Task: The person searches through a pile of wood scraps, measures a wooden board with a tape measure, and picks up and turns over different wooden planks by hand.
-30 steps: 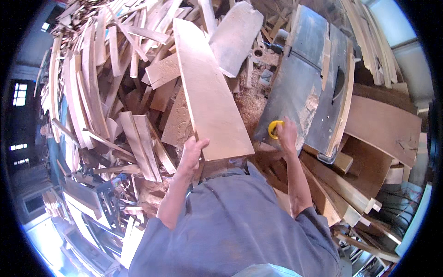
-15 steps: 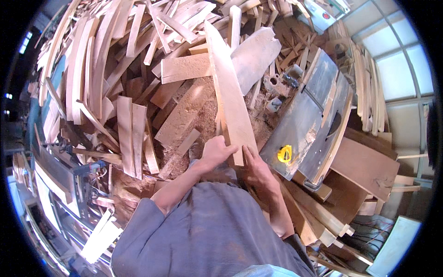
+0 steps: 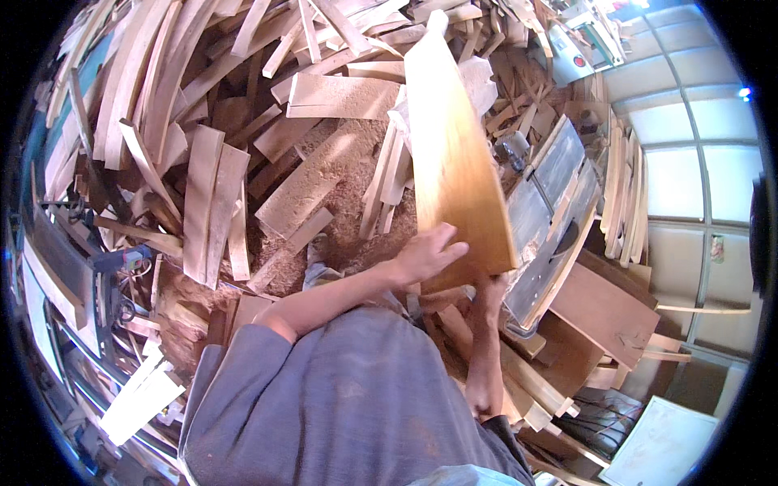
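A long, tapering wooden board [image 3: 458, 154] stretches away from me, its broad yellowish face turned up. My right hand [image 3: 489, 292] grips its near end at the right corner, with most of the fingers hidden beneath the wood. Over the face near the left edge, my left hand [image 3: 429, 255] has its thumb and a finger apart; whether it presses on the board is unclear. Just right of the board lies a grey metal machine table [image 3: 531, 206] with a slot and a dark opening, partly covered by the board.
Wood offcuts [image 3: 162, 89] are heaped at the far left, with sawdust [image 3: 361, 231] on the floor before me. A wide brown panel [image 3: 604, 308] and several planks [image 3: 527, 377] lie at the right. Slats [image 3: 624, 194] lean near a paned wall [image 3: 721, 186].
The board has swung right and rolled so its broad face shows. My left hand has shifted from its edge onto the face. The yellow tape measure on the machine table is now hidden.
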### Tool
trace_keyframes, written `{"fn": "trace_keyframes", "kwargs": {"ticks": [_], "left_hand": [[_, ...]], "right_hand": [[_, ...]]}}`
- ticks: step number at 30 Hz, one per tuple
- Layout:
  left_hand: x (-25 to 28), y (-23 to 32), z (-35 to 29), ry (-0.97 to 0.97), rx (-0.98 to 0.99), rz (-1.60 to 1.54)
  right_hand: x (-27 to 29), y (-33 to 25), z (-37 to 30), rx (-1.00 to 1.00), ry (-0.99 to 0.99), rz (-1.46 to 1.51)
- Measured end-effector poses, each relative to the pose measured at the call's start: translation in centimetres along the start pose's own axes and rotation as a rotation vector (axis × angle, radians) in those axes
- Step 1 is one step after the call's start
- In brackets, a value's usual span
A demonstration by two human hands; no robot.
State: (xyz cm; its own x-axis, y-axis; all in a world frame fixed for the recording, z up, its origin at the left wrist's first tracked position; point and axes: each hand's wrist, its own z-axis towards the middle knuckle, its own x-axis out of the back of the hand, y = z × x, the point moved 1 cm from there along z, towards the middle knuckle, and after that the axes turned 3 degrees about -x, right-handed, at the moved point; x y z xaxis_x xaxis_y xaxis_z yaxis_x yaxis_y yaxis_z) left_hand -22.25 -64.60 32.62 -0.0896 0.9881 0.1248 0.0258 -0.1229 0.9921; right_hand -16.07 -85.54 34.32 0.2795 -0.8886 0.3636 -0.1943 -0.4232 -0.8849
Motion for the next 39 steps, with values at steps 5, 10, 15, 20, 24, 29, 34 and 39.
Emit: {"fn": "trace_keyframes", "kwargs": {"ticks": [5,10,15,20,24,29,34,39], "left_hand": [[0.1,-7.2,-4.1,0.28,0.203,-0.239],[-0.6,-4.9,-4.0,-0.179,0.634,-1.404],[-2.6,-4.1,-3.1,-0.168,0.629,-1.476],[-3.8,-5.3,-3.1,-0.171,0.658,-1.425],[-2.2,-5.3,-3.8,-0.132,0.663,-1.26],[-2.0,-9.6,-5.2,-0.036,0.616,-0.957],[2.8,-5.4,-6.9,0.013,0.747,-0.754],[2.4,-9.2,-8.5,0.103,0.709,-0.78]], "right_hand": [[-0.5,-8.3,-0.7,-0.041,0.255,0.126],[-0.3,-10.7,0.8,-0.074,0.129,0.124],[-1.1,-10.6,0.3,-0.026,0.137,0.248],[-1.1,-7.6,-0.1,-0.104,0.14,0.231],[-1.8,-7.1,-0.7,-0.188,0.138,0.361],[0.6,-1.8,0.3,-0.249,0.067,0.534],[-0.5,1.7,0.1,-0.3,0.016,0.458],[-2.4,-0.2,-0.7,-0.271,-0.064,0.39]]}}
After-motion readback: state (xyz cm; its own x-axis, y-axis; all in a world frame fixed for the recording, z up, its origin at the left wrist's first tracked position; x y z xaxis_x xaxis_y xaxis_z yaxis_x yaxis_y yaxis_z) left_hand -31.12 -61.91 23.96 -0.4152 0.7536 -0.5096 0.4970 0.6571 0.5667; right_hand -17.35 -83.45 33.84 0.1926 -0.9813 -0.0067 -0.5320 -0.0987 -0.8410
